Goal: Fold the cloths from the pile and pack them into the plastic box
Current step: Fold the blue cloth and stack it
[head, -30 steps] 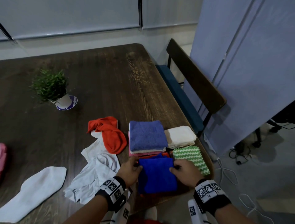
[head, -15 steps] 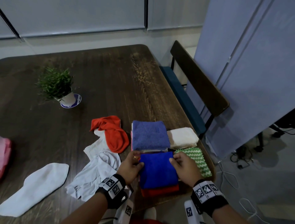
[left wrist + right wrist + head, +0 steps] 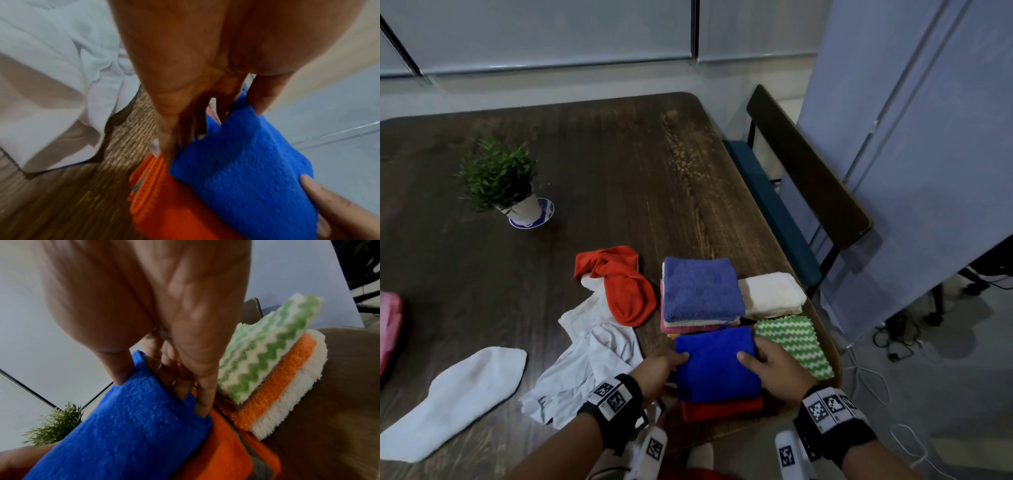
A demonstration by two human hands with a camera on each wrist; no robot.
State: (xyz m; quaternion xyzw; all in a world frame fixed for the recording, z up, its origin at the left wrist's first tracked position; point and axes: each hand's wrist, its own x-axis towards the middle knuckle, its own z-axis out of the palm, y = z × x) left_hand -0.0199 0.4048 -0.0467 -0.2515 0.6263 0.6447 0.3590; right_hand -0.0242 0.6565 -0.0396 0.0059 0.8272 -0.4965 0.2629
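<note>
At lower centre, the left hand (image 3: 661, 365) pinches the left edge of the folded blue cloth (image 3: 717, 365), lying atop an orange cloth (image 3: 722, 409); the right hand (image 3: 774, 365) pinches its right edge. Its long axis runs away from the person, equally near both hands.

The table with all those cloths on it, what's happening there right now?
A person is folding cloths at a wooden table. Both hands hold a folded bright blue cloth by its sides, left hand and right hand, on top of a folded orange cloth. Other folded stacks sit beside it: a purple-blue towel, a cream one, a green zigzag one. An unfolded orange cloth and white cloths wait to the left. No plastic box is visible.
</note>
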